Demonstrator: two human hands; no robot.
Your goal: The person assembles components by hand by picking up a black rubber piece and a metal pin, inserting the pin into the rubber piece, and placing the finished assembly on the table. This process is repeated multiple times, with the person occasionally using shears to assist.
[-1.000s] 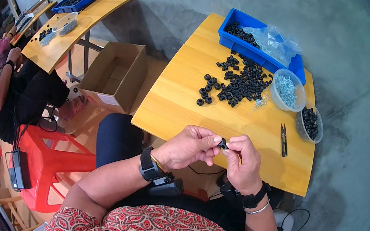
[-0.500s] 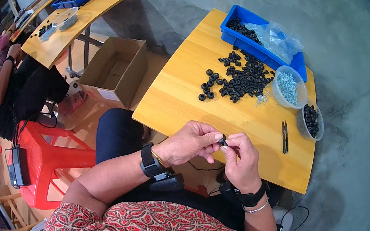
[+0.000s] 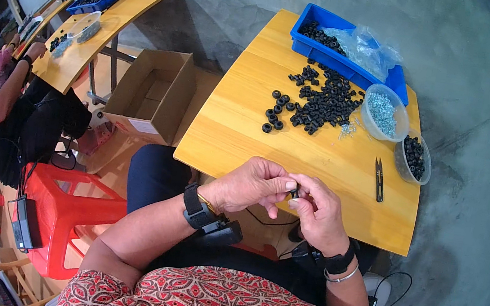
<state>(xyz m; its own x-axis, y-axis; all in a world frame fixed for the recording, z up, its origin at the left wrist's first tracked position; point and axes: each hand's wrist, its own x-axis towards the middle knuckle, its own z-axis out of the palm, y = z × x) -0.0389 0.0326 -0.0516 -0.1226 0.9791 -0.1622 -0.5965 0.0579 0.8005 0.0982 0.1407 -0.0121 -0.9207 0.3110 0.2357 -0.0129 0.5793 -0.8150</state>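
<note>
Between my two hands, just in front of the table's near edge, is a small black rounded part (image 3: 294,192). My left hand (image 3: 251,185) pinches it from the left with thumb and fingers. From the other side my right hand (image 3: 316,213) closes its thumb and fingertips on the same part, covering much of it. Beyond them a pile of small black parts (image 3: 327,105) is spread on the wooden table (image 3: 234,139). Several rounder black pieces (image 3: 274,112) lie at the pile's left, and a few small silvery bits (image 3: 347,130) at its right.
A blue tray (image 3: 356,75) with black parts and a clear plastic bag (image 3: 368,54) stands at the back. Tubs of silvery pieces (image 3: 382,114) and black pieces (image 3: 413,158) sit right, near thread snips (image 3: 379,181). Left are a cardboard box (image 3: 150,93), red stool (image 3: 71,210) and another person's arm (image 3: 10,92).
My right fingers have shifted slightly left and closed further over the black part, which now shows less. At the far left, the other person's hand has moved up onto their table.
</note>
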